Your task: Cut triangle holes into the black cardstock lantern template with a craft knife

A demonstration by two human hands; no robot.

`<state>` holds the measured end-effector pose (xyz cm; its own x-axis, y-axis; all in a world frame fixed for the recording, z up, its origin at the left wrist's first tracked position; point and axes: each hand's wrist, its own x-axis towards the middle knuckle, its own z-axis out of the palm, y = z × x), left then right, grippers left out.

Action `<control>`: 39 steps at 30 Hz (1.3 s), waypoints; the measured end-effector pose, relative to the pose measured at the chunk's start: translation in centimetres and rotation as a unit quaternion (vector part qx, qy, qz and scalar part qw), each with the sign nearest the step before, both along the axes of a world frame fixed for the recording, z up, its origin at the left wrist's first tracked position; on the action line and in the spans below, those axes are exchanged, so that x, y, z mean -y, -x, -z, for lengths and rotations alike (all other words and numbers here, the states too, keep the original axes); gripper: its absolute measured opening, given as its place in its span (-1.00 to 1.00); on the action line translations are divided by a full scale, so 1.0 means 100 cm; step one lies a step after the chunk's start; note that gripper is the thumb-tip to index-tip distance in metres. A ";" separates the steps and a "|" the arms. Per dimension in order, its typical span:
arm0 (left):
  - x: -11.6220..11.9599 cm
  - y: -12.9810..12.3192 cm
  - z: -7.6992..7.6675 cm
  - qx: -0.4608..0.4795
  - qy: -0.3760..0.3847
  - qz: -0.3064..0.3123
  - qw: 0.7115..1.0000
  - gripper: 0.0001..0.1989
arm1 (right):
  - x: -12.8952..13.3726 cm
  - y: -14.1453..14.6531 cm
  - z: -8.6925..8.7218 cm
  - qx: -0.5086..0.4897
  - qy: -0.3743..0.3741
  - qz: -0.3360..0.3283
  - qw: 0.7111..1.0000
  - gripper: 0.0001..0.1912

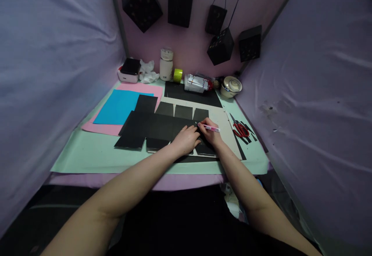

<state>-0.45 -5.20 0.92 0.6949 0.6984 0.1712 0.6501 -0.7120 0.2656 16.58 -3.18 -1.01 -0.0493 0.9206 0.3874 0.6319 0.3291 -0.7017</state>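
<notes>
A black cardstock box net [151,126] with several cut flaps lies flat across the table, its right part over a pale board [222,122]. My left hand [186,140] rests on the net with fingers stretched out, pressing it down and holding nothing. Just to its right, my right hand [209,132] is closed around a slim pink-and-white craft knife [213,128], held like a pen. The knife's tip end meets the black card near a small pale mark; the blade itself is too small to make out.
Red-handled scissors [241,129] lie at right among black scraps [252,134]. Blue sheet [116,107] and pink sheet [88,126] are at left. Along the back stand a white bottle [166,65], yellow tape roll [178,75] and lidded pot [231,87]. Black boxes [221,47] hang above.
</notes>
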 end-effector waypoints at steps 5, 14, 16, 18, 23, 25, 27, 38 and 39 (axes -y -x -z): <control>0.000 0.000 0.000 -0.004 -0.001 -0.001 1.000 -0.74 | 0.002 0.000 -0.001 -0.008 0.004 -0.002 1.000 -0.78; 0.000 0.000 0.000 0.001 0.005 -0.001 1.000 -0.76 | 0.001 -0.001 -0.001 -0.004 0.002 0.003 1.000 -0.78; 0.000 0.000 0.001 0.001 0.002 -0.001 1.000 -0.77 | 0.001 -0.001 -0.001 -0.005 0.000 0.001 1.000 -0.78; 0.000 0.001 0.001 0.004 0.001 -0.002 1.000 -0.76 | 0.001 0.000 -0.001 -0.006 0.002 0.003 1.000 -0.79; 0.000 0.001 0.001 0.008 0.009 -0.003 1.000 -0.77 | 0.002 0.001 -0.005 -0.008 0.014 0.010 1.000 -0.78; 0.000 0.000 0.001 0.007 0.009 -0.003 1.000 -0.76 | 0.002 0.001 -0.006 -0.010 0.014 0.009 1.000 -0.78; 0.000 0.000 0.001 0.006 0.007 -0.003 1.000 -0.75 | 0.002 0.001 -0.006 -0.015 0.013 0.006 1.000 -0.78; 0.000 0.001 0.003 0.009 -0.015 0.002 1.000 -0.76 | -0.003 -0.001 -0.005 -0.126 0.010 0.035 0.991 -0.73; 0.000 0.001 0.003 0.009 -0.017 0.003 1.000 -0.75 | -0.004 -0.002 -0.005 -0.133 0.012 0.031 0.991 -0.72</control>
<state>-0.55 -5.19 0.65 0.6955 0.6878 0.2078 0.6410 -0.7246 0.2531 16.73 -2.77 -0.51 0.1073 0.9281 0.3566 0.4425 0.2766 -0.8530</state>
